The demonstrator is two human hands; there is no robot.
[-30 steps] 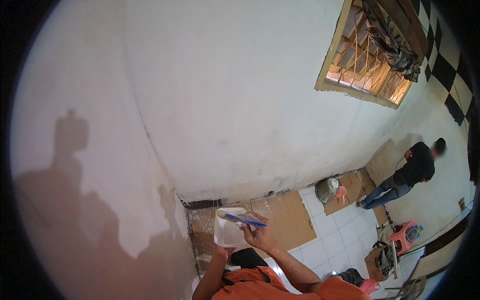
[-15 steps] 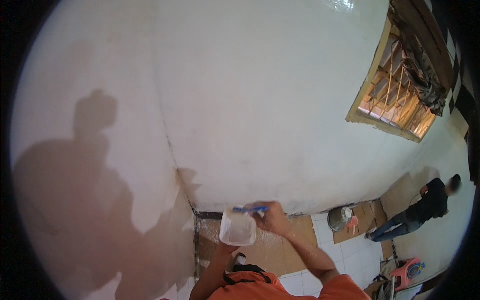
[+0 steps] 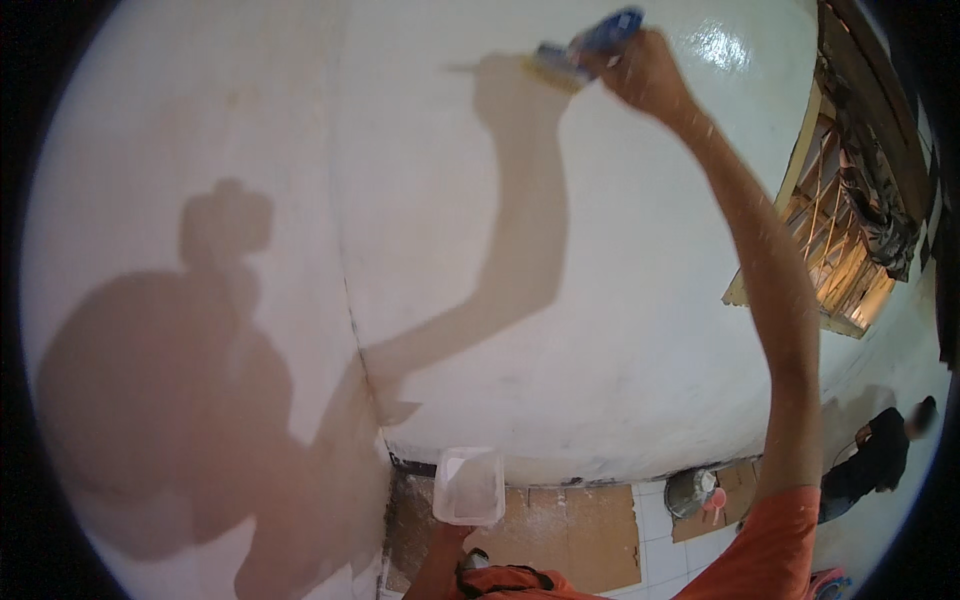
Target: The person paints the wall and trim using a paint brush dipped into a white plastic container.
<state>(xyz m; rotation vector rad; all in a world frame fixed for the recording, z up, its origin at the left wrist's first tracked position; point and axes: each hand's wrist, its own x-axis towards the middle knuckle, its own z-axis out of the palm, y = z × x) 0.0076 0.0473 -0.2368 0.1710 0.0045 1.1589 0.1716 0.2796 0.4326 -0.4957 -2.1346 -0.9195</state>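
Observation:
My right hand (image 3: 648, 78) is raised high to the white wall (image 3: 640, 260), its fingers wrapped round a paintbrush (image 3: 606, 34) with a blue handle. The brush's pale yellow bristles point left, at or very close to the wall; contact is hard to tell. Low in front of me, my left hand (image 3: 454, 534) holds a translucent white plastic tub (image 3: 470, 487) from below. Most of its fingers are hidden beneath the tub. Something whitish shows inside the tub.
Brown cardboard (image 3: 570, 535) covers part of the white-tiled floor. A bucket (image 3: 688, 492) and a pink dipper (image 3: 715, 500) stand by the wall's foot. A person in dark clothes (image 3: 880, 455) stands at the right. A barred window (image 3: 835, 235) opens in the wall.
My right hand has swung up from the tub to the upper wall with the paintbrush. My left hand and the tub sit slightly lower in view.

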